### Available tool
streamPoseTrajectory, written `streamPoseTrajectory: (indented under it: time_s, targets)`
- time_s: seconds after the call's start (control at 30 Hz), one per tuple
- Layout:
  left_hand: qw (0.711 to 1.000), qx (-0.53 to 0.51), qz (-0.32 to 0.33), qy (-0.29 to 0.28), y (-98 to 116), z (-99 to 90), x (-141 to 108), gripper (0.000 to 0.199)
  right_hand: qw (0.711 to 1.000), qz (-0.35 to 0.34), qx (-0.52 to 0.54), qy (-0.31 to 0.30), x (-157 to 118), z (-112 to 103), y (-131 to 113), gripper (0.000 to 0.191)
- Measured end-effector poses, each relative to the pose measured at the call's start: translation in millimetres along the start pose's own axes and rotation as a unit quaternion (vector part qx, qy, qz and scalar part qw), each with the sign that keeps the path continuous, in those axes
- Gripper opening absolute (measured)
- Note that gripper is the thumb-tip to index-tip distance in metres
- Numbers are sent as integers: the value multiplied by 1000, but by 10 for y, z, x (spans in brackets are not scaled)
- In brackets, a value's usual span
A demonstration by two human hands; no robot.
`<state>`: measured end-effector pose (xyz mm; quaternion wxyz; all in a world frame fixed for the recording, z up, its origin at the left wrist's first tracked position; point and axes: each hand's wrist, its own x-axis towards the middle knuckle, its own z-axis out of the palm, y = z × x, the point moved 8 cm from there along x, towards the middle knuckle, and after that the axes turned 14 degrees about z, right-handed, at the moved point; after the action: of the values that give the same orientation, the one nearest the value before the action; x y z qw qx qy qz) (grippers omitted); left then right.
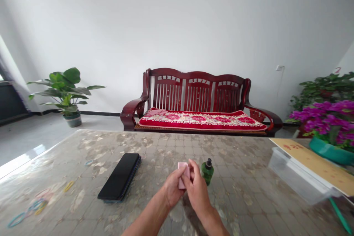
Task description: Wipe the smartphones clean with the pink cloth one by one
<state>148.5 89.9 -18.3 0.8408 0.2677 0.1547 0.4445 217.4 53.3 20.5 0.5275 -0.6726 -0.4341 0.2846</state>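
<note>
Both hands meet above the middle of the table around a small flat pink rectangular piece (181, 183); whether it is paper, cloth or something else I cannot tell. My left hand (173, 188) grips it from the left, thumb across its front. From the right, my right hand (195, 183) closes on it too, thumb on its lower part and fingers curled behind. Parts of the piece are hidden by the fingers. Just right of my right hand stands a small green bottle (207, 173) with a black top.
A black phone (119, 177) lies left on the patterned tablecloth (155, 151), near several coloured bands (35, 206). At right, a clear plastic box (293, 177) sits under a tan board (312, 162), beside a teal pot (332, 151) of purple flowers. A wooden bench (197, 92) stands behind the table.
</note>
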Motion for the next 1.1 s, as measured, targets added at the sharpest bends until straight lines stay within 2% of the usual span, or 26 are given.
streamPoseTrajectory:
  time_s: [0.13,0.23,0.33,0.47,0.53,0.6,0.67,0.73,0.87,1.1]
  targets:
    - [999,-41,-4,26,4,-65,74,19,1000,-6,-7,-18,-74,37,-4,58]
    - [996,-66,21,63,89,-78,140,18,999,0,-42,-15,-153,-102,-12,51]
    - [991,-74,57,93,187,-58,226,21,998,-10,-54,15,-168,-436,-126,36]
    - [993,-54,71,75,183,87,394,34,982,8,38,183,76,-1117,-281,51]
    - [995,-49,71,52,143,201,490,34,977,7,56,204,312,-1242,-294,57]
    - [996,-40,71,29,105,313,579,35,979,52,43,192,576,-1217,-162,62]
    - [997,-25,77,16,87,392,654,38,984,94,34,147,790,-1081,27,63]
    - [996,-4,85,16,77,427,711,42,986,107,28,121,905,-956,173,61]
    - [993,49,99,28,54,413,759,49,986,120,14,114,945,-862,318,55]
    - [984,110,130,42,52,339,699,57,986,131,39,97,945,-850,320,56]
